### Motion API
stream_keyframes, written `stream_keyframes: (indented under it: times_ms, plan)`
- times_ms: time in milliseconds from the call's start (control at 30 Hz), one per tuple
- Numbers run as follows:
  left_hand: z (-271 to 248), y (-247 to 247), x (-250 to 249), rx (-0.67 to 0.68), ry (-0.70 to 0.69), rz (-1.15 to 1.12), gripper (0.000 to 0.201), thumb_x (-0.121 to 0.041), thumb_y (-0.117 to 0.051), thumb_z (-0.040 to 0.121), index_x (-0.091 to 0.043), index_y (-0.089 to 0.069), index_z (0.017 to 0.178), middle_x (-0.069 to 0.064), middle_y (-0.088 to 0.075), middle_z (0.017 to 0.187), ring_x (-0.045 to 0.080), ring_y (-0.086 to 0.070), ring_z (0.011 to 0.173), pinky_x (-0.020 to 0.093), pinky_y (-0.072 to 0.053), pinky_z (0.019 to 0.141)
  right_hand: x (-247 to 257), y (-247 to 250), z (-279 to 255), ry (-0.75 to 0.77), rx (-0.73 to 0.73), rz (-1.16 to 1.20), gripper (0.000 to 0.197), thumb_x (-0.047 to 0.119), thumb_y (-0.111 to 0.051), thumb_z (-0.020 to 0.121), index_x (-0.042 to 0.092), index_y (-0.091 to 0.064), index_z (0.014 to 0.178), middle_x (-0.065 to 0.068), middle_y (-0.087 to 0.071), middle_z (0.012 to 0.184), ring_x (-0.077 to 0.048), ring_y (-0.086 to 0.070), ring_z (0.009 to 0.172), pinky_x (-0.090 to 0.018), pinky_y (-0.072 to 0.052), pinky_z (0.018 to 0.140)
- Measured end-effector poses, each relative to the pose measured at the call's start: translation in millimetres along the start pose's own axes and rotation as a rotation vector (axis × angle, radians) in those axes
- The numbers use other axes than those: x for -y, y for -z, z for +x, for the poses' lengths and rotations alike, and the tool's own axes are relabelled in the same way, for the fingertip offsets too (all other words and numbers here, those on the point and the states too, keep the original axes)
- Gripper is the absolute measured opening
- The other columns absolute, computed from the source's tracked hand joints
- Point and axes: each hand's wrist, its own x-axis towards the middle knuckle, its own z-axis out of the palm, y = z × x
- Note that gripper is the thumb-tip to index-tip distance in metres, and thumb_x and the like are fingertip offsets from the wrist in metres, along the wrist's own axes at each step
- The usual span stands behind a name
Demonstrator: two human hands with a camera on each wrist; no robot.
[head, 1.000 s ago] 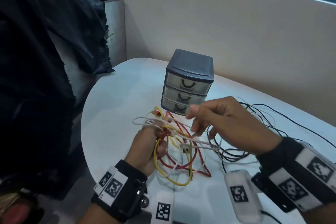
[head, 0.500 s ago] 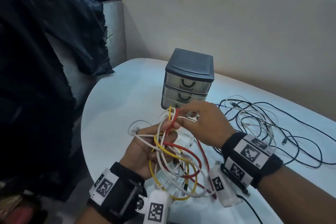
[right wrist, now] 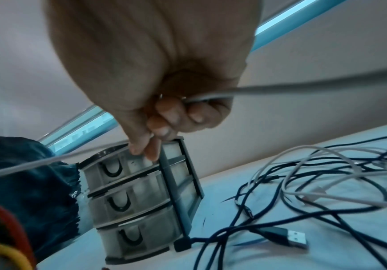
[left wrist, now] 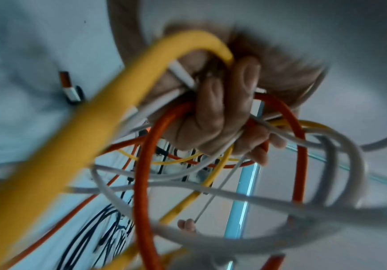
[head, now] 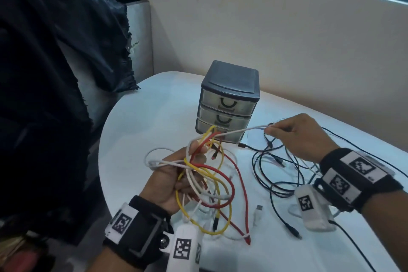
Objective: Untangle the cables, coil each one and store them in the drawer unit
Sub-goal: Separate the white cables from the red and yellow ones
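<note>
My left hand (head: 196, 150) is raised over the near part of the table and grips a tangle of cables: a yellow cable (head: 212, 233), a red cable (head: 247, 238) and white ones. The left wrist view shows its fingers (left wrist: 222, 113) curled round these strands. My right hand (head: 270, 129) pinches one white cable (head: 240, 130), which is stretched taut from the tangle to the right, in front of the drawer unit (head: 229, 99). The right wrist view shows this hand (right wrist: 176, 113) closed on the white strand. All three drawers (right wrist: 137, 201) are shut.
A loose pile of black cables (head: 262, 174) mixed with thin white ones lies on the white table (head: 143, 117) under my right hand. A white USB plug (head: 259, 208) lies near the front. Dark cloth (head: 55, 73) hangs at the left; a beige wall is behind.
My right hand has moved from the top of the tangle out to the right, drawing a white cable taut. The left hand still holds the bundle, now a little higher.
</note>
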Motion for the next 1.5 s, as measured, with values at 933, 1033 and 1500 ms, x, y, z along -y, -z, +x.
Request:
stream_keyframes:
  times_ms: [933,1033,1500]
  plan:
    - [2.3,-10.4,15.3,-0.343,-0.049,0.636,0.04,-0.035,-0.084,0.07,-0.011,-0.052,0.067,0.0,-0.039,0.056,0.011,-0.032,0.045,0.026,-0.023,0.048,103.2,-10.5,-28.4,0.505,0.045,-0.048,0.015,0.037,-0.065,0.092,0.034,-0.077,0.1,0.017,-0.074,0.092,-0.001,-0.059,0.078,-0.035,-0.052,0.077]
    - [2.8,-14.2,18.9,-0.3,-0.077,0.566,0.03,-0.028,-0.07,0.087,-0.004,-0.054,0.079,-0.001,-0.047,0.056,0.006,-0.038,0.041,0.015,-0.029,0.042,99.9,-9.1,-19.0,0.412,-0.116,-0.003,0.015,0.036,-0.064,0.093,0.034,-0.078,0.097,0.014,-0.076,0.089,-0.009,-0.065,0.076,-0.04,-0.056,0.076]
    - [6.7,-13.4,18.9,-0.349,-0.144,0.499,0.035,-0.017,-0.075,0.084,-0.014,-0.059,0.053,0.0,-0.053,0.052,0.01,-0.05,0.041,0.018,-0.042,0.044,89.0,-20.2,-16.1,0.222,0.052,-0.012,0.01,0.033,-0.067,0.091,0.027,-0.072,0.098,0.01,-0.069,0.091,-0.008,-0.063,0.083,-0.028,-0.051,0.077]
